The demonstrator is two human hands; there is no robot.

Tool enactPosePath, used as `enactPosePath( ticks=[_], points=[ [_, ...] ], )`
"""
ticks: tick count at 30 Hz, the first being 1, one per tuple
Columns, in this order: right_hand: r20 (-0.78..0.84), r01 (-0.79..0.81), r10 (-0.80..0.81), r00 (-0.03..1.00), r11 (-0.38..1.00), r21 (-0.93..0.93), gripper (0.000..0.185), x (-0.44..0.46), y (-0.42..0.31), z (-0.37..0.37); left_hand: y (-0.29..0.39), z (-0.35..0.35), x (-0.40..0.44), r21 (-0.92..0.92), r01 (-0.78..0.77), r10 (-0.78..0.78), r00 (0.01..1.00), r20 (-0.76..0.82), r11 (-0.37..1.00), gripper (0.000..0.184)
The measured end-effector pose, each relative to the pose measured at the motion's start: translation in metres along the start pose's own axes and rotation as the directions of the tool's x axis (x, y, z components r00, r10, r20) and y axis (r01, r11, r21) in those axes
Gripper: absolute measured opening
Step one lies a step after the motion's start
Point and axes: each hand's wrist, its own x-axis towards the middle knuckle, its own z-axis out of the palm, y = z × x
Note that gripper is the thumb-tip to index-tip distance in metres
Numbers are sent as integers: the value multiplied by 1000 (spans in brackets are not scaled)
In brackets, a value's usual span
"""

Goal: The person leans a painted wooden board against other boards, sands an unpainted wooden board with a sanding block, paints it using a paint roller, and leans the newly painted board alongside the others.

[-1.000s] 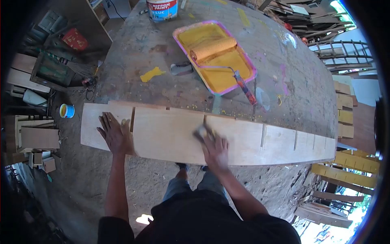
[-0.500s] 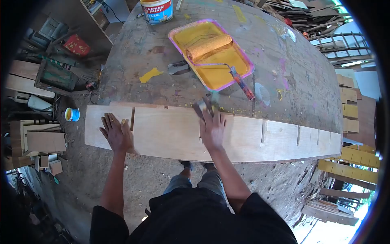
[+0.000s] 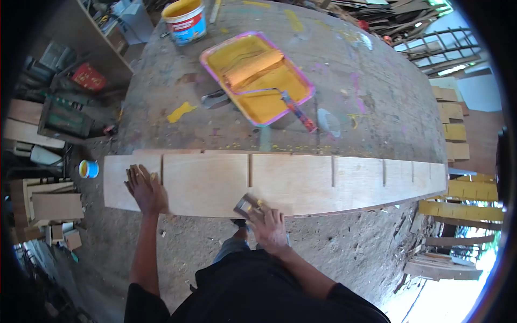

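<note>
A long pale plywood board (image 3: pixel 207 185) with several narrow slots lies along the table's near edge. My left hand (image 3: pixel 144 188) rests flat on its left part, fingers stretched, beside the first slot. My right hand (image 3: pixel 268 229) is at the board's near edge, its fingers closed round what looks like a flat paintbrush (image 3: pixel 249 205), with a dark end and a shiny band. The brush's tip overlaps the board near the second slot; blur hides whether it touches. Beyond the board, a paint roller (image 3: pixel 256 69) lies in a pink-rimmed tray (image 3: pixel 311 89) of yellow paint.
A paint bucket (image 3: pixel 184 24) stands at the back left of the stained table (image 3: pixel 371 126). A small paint tub (image 3: pixel 88 169) sits off the table's left side. Wood offcuts (image 3: pixel 58 206) are stacked at left; yellow-painted boards (image 3: pixel 458 211) lie at right.
My right hand, with the brush, has come from the board's far edge back to its near edge. The left hand stays on the board. The view has shifted slightly.
</note>
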Motion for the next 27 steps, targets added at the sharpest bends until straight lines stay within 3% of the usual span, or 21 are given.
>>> enactPosePath(
  ticks=[1, 3, 4, 5, 7, 8, 10, 12, 14, 15, 16, 17, 19, 21, 23, 26, 27],
  points=[
    [-2, -22, 22, 1000, 1000, -20, 38, 6, 10, 0, 17, 2, -4, -21, -20, 20, 1000, 9, 1000, 74],
    [-94, -89, 89, 992, 996, 2, 39, 43, 28, 13, 55, 3, -22, -85, -381, 380, 925, -26, 921, 74],
    [-130, -174, 174, 976, 985, 11, 39, 83, 41, 15, 86, -3, -33, -235, -427, 454, 888, 75, 873, 76],
    [-164, -256, 258, 952, 966, 29, 40, 108, 48, 16, 122, -8, -44, -141, -522, 539, 826, 164, 842, 78],
    [-180, -252, 250, 951, 968, 13, 43, 92, 50, 26, 180, -18, -61, -354, -481, 558, 814, 160, 802, 81],
    [-193, -227, 221, 956, 974, -8, 46, 84, 52, 27, 191, -16, -63, -360, -495, 573, 805, 151, 791, 81],
    [-95, -240, 242, 966, 970, 31, 45, 9, 44, 2, 208, -7, -72, -162, -463, 487, 858, 165, 871, 85],
    [-151, -248, 237, 960, 967, -59, 47, -39, 64, -22, 213, -6, -69, -152, -475, 495, 856, 146, 867, 87],
    [-139, -357, 329, 934, 841, -406, 45, -45, 139, -17, 213, -9, -72, -134, -463, 480, 862, 163, 876, 87],
    [-379, -513, 383, 842, 787, -344, 41, -34, 192, -6, 214, -10, -74, -134, -482, 499, 849, 173, 866, 87],
    [-317, -609, 552, 771, 785, -115, 40, 6, 215, -55, 216, -10, -73, -129, -476, 492, 853, 173, 870, 87],
    [-480, -552, 437, 760, 825, -123, 40, 25, 231, -69, 218, -12, -73, -123, -462, 477, 862, 171, 878, 87],
    [-444, -567, 490, 750, 822, -51, 35, 17, 224, -68, 211, -7, -75, -135, -498, 514, 849, 123, 856, 88],
    [-288, -560, 520, 804, 825, -74, 40, -37, 180, -58, 212, -4, -74, -111, -478, 489, 863, 124, 872, 85],
    [-316, -468, 411, 855, 874, -130, 45, -75, 127, -70, 216, -8, -74, -146, -469, 485, 867, 109, 871, 84],
    [-339, -496, 454, 824, 867, -45, 44, -42, 173, -62, 218, -8, -74, -170, -475, 495, 863, 103, 863, 84],
    [-441, -496, 401, 803, 860, -121, 40, -9, 199, -58, 217, -7, -75, -172, -477, 497, 863, 95, 862, 86]
  ],
)
